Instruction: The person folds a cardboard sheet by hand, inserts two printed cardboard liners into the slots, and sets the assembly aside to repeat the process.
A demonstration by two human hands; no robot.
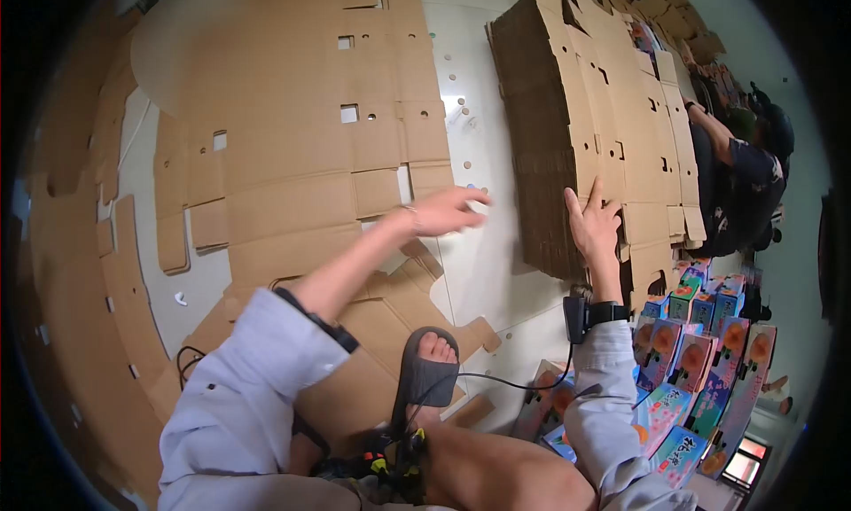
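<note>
My left hand (450, 211) hovers over the floor strip between two lots of cardboard. Its fingers are apart, slightly blurred, and nothing is in them. My right hand (596, 227) rests with spread fingers on the near end of a tall stack of flat die-cut cardboard sheets (589, 94). To the left, large flat cardboard sheets (284, 112) with square and round cutouts lie on the floor.
Printed boxes (678, 405) are piled at the lower right. A person in dark clothes (745, 183) sits beyond the stack. Small round discs dot the pale floor (483, 272). A black cable (496, 380) runs between my sleeves, over my sandalled foot (430, 360).
</note>
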